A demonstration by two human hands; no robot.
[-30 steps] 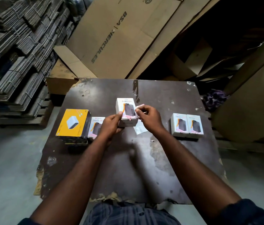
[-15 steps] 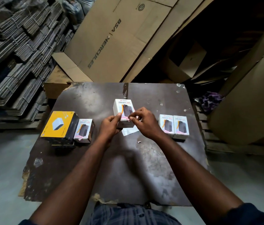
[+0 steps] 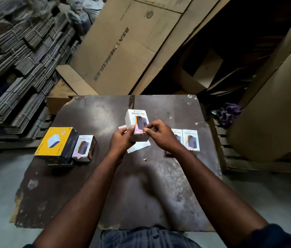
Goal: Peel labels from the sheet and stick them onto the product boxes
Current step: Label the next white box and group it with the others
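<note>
Pinching one pink label point(image 3: 139, 131), the right hand point(image 3: 160, 136) holds it to the white box point(image 3: 136, 120) the left hand point(image 3: 121, 141) grips. Three other white boxes point(image 3: 84, 146) point(image 3: 177, 136) point(image 3: 192, 141), one yellow box point(image 3: 55, 142) nearby.

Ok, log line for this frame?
left hand holds box | right hand pinches label at box front | sheet on table

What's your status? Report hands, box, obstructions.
Left hand grips the Halley box. Right hand pinches pink label at its lower front. Label sheet lies beneath; nothing blocking.
</note>
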